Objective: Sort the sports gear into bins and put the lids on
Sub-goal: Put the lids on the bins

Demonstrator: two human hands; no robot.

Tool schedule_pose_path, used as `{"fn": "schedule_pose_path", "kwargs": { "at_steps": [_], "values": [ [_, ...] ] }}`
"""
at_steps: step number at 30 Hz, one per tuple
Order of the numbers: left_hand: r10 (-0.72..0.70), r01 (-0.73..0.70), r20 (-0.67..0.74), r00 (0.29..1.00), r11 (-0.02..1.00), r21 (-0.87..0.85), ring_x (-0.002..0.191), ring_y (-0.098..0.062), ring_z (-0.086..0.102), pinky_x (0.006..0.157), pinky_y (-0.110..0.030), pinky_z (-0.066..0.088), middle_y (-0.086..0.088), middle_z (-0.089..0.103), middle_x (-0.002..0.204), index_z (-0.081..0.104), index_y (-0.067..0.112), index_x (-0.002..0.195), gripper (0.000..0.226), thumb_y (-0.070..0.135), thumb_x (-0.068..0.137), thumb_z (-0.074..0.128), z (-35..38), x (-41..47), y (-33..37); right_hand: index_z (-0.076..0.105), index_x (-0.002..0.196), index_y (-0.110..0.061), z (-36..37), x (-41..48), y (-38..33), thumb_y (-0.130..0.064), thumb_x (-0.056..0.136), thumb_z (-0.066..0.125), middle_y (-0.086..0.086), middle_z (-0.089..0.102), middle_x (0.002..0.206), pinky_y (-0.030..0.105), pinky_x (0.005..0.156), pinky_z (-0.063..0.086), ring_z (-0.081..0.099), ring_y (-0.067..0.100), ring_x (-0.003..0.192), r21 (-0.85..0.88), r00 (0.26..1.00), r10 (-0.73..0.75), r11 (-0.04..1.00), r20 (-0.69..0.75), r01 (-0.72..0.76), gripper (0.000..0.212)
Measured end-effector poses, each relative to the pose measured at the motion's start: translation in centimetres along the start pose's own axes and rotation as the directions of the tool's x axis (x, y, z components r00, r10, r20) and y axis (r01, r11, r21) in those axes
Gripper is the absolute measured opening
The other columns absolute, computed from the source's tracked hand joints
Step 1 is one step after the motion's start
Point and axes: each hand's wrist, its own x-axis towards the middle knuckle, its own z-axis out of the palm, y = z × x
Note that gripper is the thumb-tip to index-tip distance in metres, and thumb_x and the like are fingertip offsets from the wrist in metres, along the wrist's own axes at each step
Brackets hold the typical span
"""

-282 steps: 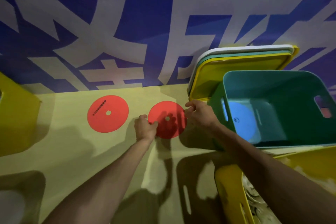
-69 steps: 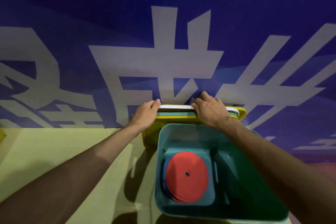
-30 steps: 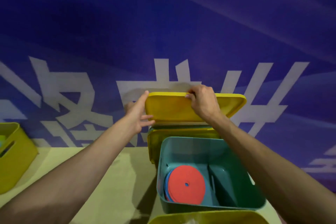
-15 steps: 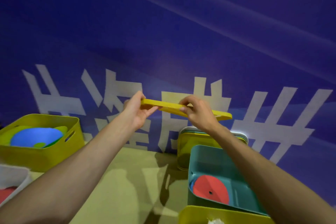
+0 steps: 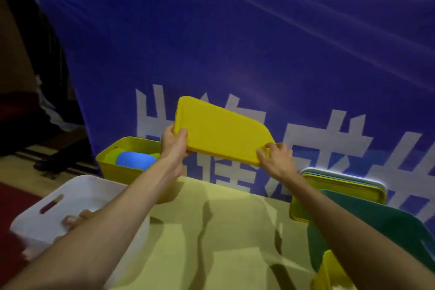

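Note:
I hold a yellow lid (image 5: 221, 132) in the air with both hands, tilted so its top faces me. My left hand (image 5: 174, 141) grips its left edge and my right hand (image 5: 275, 156) pinches its lower right corner. Below and to the left stands a yellow bin (image 5: 110, 167) with blue and green discs (image 5: 135, 160) inside. A stack of lids (image 5: 341, 183) leans against the banner at the right. In front of that stack sits the teal bin (image 5: 388, 226), its inside hidden.
A white bin (image 5: 47, 216) stands at the near left on the yellow-green table (image 5: 223, 231). Another yellow bin's edge (image 5: 329, 271) shows at the bottom right. A blue banner (image 5: 235, 54) with white characters walls off the back. Dark floor lies to the left.
The lid has travelled left and tipped up so its top face shows. My view swung left, bringing the white bin into sight and hiding the teal bin's inside.

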Motion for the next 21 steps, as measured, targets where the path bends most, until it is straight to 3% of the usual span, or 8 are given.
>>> {"fn": "schedule_pose_path", "kwargs": {
  "at_steps": [3, 5, 8, 11, 14, 18, 21],
  "values": [
    [0.01, -0.01, -0.007, 1.0, 1.0, -0.01, 0.092, -0.023, 0.058, 0.077, -0.042, 0.053, -0.009, 0.058, 0.116, 0.042, 0.015, 0.134, 0.035, 0.01, 0.099, 0.04, -5.1, -0.2, 1.0, 0.029, 0.144, -0.013, 2.4, -1.2, -3.3, -0.055, 0.091, 0.046, 0.02, 0.027, 0.147, 0.053, 0.111, 0.028, 0.027, 0.04, 0.136, 0.127, 0.995, 0.079, 0.988, 0.056, -0.086, 0.07],
    [0.012, -0.012, -0.029, 1.0, 1.0, -0.012, 0.089, -0.022, 0.058, 0.085, -0.045, 0.051, -0.008, 0.057, 0.115, 0.04, 0.018, 0.135, 0.037, 0.011, 0.099, 0.039, -8.4, 0.2, 1.4, 0.024, 0.145, -0.009, 3.5, -2.0, -6.0, -0.056, 0.088, 0.052, 0.021, 0.03, 0.146, 0.052, 0.107, 0.034, 0.034, 0.041, 0.132, 0.241, 0.986, 0.126, 0.959, 0.112, -0.15, 0.079],
    [0.044, -0.043, -0.085, 0.995, 0.999, 0.021, 0.086, -0.02, 0.057, 0.08, -0.041, 0.051, -0.005, 0.058, 0.109, 0.037, 0.019, 0.137, 0.039, 0.013, 0.098, 0.038, -12.6, 1.0, 1.8, 0.032, 0.139, -0.005, 5.4, -2.3, -9.4, -0.06, 0.082, 0.059, 0.021, 0.04, 0.139, 0.05, 0.1, 0.039, 0.043, 0.04, 0.125, 0.33, 0.975, 0.148, 0.923, 0.168, -0.197, 0.083],
    [0.095, -0.078, -0.144, 0.985, 0.989, 0.123, 0.084, -0.018, 0.056, 0.075, -0.036, 0.048, -0.004, 0.057, 0.107, 0.039, 0.018, 0.134, 0.038, 0.013, 0.097, 0.038, -16.4, 2.4, 1.5, 0.046, 0.119, -0.005, 8.3, -1.6, -11.8, -0.083, 0.051, 0.063, 0.019, 0.051, 0.123, 0.045, 0.082, 0.045, 0.051, 0.033, 0.105, 0.355, 0.968, 0.16, 0.908, 0.194, -0.221, 0.105],
    [0.135, -0.078, -0.162, 0.977, 0.945, 0.317, 0.103, -0.025, 0.055, 0.09, -0.042, 0.048, -0.005, 0.056, 0.122, 0.041, 0.021, 0.135, 0.038, 0.021, 0.097, 0.043, -20.0, 4.6, 0.3, 0.035, 0.136, -0.001, 10.8, -1.8, -13.9, -0.064, 0.065, 0.073, 0.023, 0.035, 0.141, 0.049, 0.098, 0.043, 0.044, 0.039, 0.122, 0.331, 0.956, 0.174, 0.91, 0.235, -0.248, 0.103],
    [0.168, -0.06, -0.163, 0.972, 0.852, 0.52, 0.094, -0.024, 0.053, 0.076, -0.033, 0.041, -0.002, 0.055, 0.111, 0.042, 0.02, 0.13, 0.032, 0.024, 0.099, 0.041, -23.6, 7.9, -1.2, 0.026, 0.142, -0.006, 14.9, -1.2, -16.1, -0.059, 0.061, 0.079, 0.02, 0.03, 0.144, 0.056, 0.104, 0.038, 0.038, 0.04, 0.128, 0.386, 0.955, 0.135, 0.893, 0.263, -0.232, 0.11],
    [0.151, -0.02, -0.163, 0.975, 0.79, 0.612, 0.095, -0.028, 0.053, 0.076, -0.036, 0.042, -0.007, 0.054, 0.11, 0.04, 0.016, 0.129, 0.032, 0.025, 0.099, 0.038, -25.8, 11.0, -2.3, 0.027, 0.141, -0.006, 18.1, 0.4, -17.6, -0.056, 0.064, 0.078, 0.019, 0.031, 0.141, 0.056, 0.103, 0.04, 0.04, 0.04, 0.126, 0.436, 0.96, 0.123, 0.871, 0.253, -0.227, 0.105]
  ]
}}
